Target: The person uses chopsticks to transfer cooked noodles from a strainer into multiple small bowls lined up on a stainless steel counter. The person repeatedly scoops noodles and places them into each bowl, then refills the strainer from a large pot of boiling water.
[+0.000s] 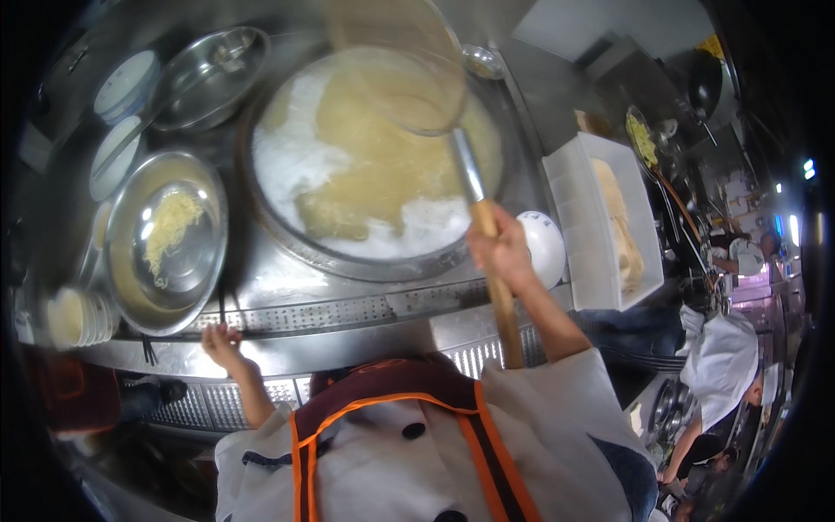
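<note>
My right hand (501, 246) grips the wooden handle of a large strainer (424, 85), whose round mesh head is blurred over the far part of a big round pot (365, 163) of foamy, yellowish liquid. At the counter's front edge, my left hand (222, 340) has its fingertips at thin dark sticks (222, 307), perhaps chopsticks; whether it grips them I cannot tell. Beyond it, a steel bowl (121, 254) holds a small heap of pale noodles (171, 231).
White bowls (107, 160) and another steel bowl (196, 98) stand left of the pot. Right of it are a white bowl (548, 251) and a white plastic bin (590, 261) with dough (616, 222). Co-workers (724, 365) are at the far right; another person's dark apron (72, 391) shows at left.
</note>
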### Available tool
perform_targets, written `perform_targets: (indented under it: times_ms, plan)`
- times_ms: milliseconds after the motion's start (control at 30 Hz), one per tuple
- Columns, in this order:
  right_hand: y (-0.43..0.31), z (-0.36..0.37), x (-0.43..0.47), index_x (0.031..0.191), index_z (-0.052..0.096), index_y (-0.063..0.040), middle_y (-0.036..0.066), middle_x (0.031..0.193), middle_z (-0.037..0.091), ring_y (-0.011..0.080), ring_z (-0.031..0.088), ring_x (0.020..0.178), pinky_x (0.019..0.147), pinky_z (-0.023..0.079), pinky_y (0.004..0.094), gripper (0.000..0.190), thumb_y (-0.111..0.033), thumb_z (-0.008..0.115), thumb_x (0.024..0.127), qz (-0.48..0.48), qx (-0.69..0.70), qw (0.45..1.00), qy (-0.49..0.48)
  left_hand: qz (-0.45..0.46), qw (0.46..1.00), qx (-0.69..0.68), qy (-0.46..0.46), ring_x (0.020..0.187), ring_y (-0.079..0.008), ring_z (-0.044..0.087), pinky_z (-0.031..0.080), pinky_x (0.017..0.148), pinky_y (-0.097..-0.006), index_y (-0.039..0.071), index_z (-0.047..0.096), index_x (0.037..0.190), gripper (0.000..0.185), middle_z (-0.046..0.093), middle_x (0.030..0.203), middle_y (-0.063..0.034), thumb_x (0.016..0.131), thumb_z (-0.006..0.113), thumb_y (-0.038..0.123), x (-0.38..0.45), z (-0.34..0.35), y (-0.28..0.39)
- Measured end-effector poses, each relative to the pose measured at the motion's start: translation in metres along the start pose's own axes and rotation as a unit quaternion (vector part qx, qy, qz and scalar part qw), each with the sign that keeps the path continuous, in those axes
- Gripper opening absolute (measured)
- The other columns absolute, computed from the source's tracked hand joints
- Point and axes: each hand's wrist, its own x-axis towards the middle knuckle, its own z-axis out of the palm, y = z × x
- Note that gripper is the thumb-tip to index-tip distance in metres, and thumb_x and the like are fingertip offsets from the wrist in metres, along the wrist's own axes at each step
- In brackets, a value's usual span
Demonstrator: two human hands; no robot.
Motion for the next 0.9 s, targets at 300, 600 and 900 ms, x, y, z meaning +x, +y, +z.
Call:
perform_targets:
  times_ms: [300,600,900]
  plan:
    - [0.085,-0.117,0.098,0.089,0.055,0.004,0.008,0.054,0.052,0.017,0.051,0.041,0.035,0.04,0.0303,0.019,0.001,0.058,0.07,0.085,-0.128,0.967,0.204,-0.072,0.934,0.158,-0.313,0.067,-0.0149,0.057,0.045,0.057,-0.0249,0.007,0.049,0.111,0.025,0.059,0.09,-0.0077,0.086,0.05,0.009,-0.112,0.089,-0.023]
    - [0.143,-0.03,0.174,0.067,0.051,0.0,0.014,0.057,0.053,0.0258,0.055,0.049,0.045,0.046,0.0402,0.009,0.0,0.058,0.072,0.336,0.15,0.925,-0.094,-0.095,0.968,0.153,-0.172,0.063,-0.0146,0.056,0.044,0.055,-0.0238,0.008,0.052,0.108,0.023,0.059,0.086,-0.0078,0.086,0.053,0.015,-0.081,0.046,-0.022]
    - [0.082,0.03,0.174,0.058,0.053,-0.003,0.011,0.058,0.054,0.0196,0.053,0.053,0.05,0.042,0.0294,0.021,-0.014,0.051,0.076,0.251,0.183,0.905,-0.292,0.055,0.971,0.182,-0.144,0.068,-0.0092,0.053,0.043,0.055,-0.0192,0.005,0.053,0.107,0.021,0.057,0.087,-0.004,0.086,0.057,0.01,-0.053,0.023,-0.024]
